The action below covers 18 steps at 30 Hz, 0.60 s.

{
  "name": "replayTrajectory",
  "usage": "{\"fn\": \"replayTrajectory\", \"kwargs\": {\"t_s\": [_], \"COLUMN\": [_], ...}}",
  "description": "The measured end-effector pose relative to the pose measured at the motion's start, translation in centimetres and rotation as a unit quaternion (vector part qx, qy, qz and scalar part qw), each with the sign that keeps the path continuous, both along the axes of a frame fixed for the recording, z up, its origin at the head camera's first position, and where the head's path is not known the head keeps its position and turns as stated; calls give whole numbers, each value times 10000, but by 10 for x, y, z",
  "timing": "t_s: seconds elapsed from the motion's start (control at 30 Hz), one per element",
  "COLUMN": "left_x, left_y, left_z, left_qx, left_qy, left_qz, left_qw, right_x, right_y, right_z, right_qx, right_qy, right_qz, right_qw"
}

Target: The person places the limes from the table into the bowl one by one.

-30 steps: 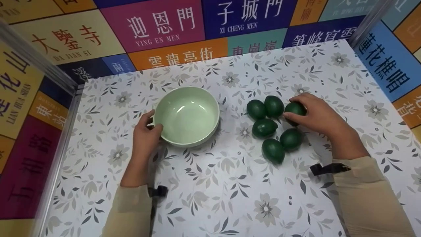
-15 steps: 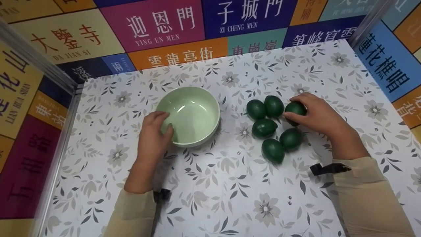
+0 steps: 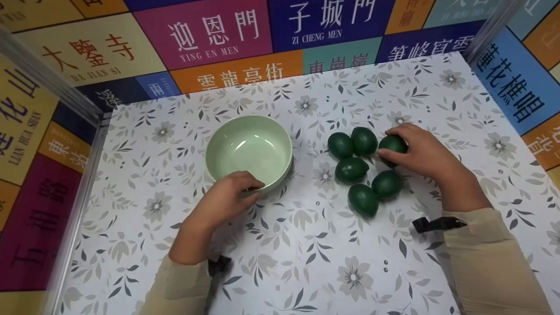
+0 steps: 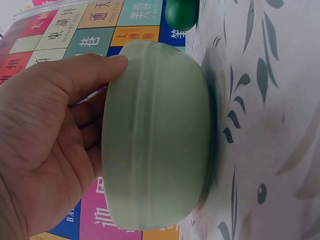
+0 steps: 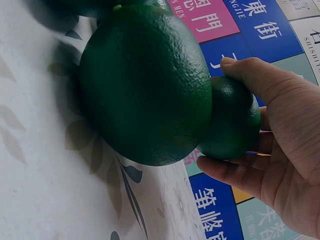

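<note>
A pale green bowl [image 3: 256, 151] stands upright on the table with nothing inside. My left hand [image 3: 225, 199] pinches its near rim, fingers over the edge and thumb on the outer wall. The left wrist view shows the thumb against the side of the bowl [image 4: 160, 135]. To the right, my right hand [image 3: 426, 153] curls thumb and fingers round a dark green lime [image 3: 392, 146], at the right of a loose cluster. In the right wrist view that lime [image 5: 230, 122] sits between thumb and fingers, behind a larger-looking nearby lime [image 5: 145, 90].
Several more limes [image 3: 352, 170] lie close together between bowl and right hand. The table [image 3: 288, 267] has a flowered cover. Panels with printed lettering [image 3: 218, 35] rise at the back and both sides. A black strap [image 3: 437, 224] sits at each wrist.
My left hand has slid from the bowl's left side round to its near rim. The bowl stays nearly in place. My right hand and the limes have not moved.
</note>
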State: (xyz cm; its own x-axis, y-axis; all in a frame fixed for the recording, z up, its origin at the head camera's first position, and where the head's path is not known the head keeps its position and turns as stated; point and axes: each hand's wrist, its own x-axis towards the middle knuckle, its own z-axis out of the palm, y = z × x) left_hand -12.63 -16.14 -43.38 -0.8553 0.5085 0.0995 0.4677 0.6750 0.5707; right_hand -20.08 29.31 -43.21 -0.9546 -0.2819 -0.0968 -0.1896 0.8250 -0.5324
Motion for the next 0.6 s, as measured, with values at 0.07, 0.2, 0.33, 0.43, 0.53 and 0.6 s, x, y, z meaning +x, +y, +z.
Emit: {"fn": "replayTrajectory", "kwargs": {"t_s": [0.07, 0.2, 0.33, 0.43, 0.53, 0.6], "left_x": [0, -1, -1, 0, 2, 3], "left_y": [1, 1, 0, 1, 3, 4], "left_z": [-1, -2, -4, -3, -2, -1], "left_qx": [-36, 7, 71, 85, 101, 123], "left_qy": [59, 127, 215, 258, 235, 199], "left_qz": [-7, -64, -149, -277, -436, -527], "left_qw": [10000, 9999, 9996, 9992, 9987, 9983], "right_x": [0, 0, 1, 1, 1, 1], "right_y": [0, 0, 0, 0, -1, -2], "right_z": [0, 1, 0, 0, 1, 1], "right_qx": [0, -25, -58, -60, -70, -74], "right_qy": [0, 9, 15, 54, 99, 90], "right_qz": [0, 7, 13, 25, 49, 40], "right_qw": [10000, 10000, 10000, 10000, 9999, 9999]}}
